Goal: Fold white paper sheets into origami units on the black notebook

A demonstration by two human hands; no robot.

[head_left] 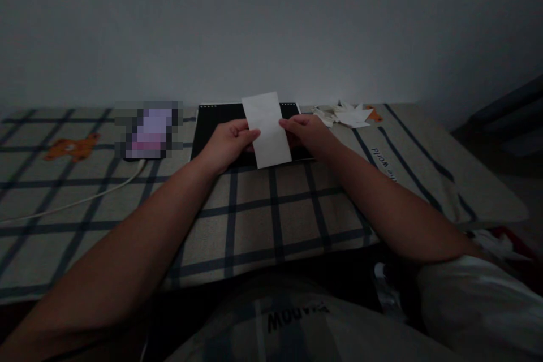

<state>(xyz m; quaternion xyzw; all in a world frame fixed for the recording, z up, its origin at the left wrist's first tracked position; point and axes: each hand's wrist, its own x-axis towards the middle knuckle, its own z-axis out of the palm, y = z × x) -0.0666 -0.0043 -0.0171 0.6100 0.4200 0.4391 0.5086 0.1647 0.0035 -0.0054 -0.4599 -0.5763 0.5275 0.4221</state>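
Observation:
A white rectangular piece of paper (268,131) is held up between both hands, slightly tilted. My left hand (229,144) pinches its left edge, with the thumb on the front face. On the other side, my right hand (309,131) grips the right edge between thumb and fingers. Behind and below the paper lies a black flat pad or board (210,124) with a row of small white marks along its far edge; the paper and hands cover part of it. Just right of the pad sits a small pile of torn white paper scraps (345,115).
A checked cloth (254,220) covers the table, which meets a plain wall (271,28). At the left lies a phone (150,131), its screen blurred, with a white cable (97,195) running off left. My lap is below the table's near edge.

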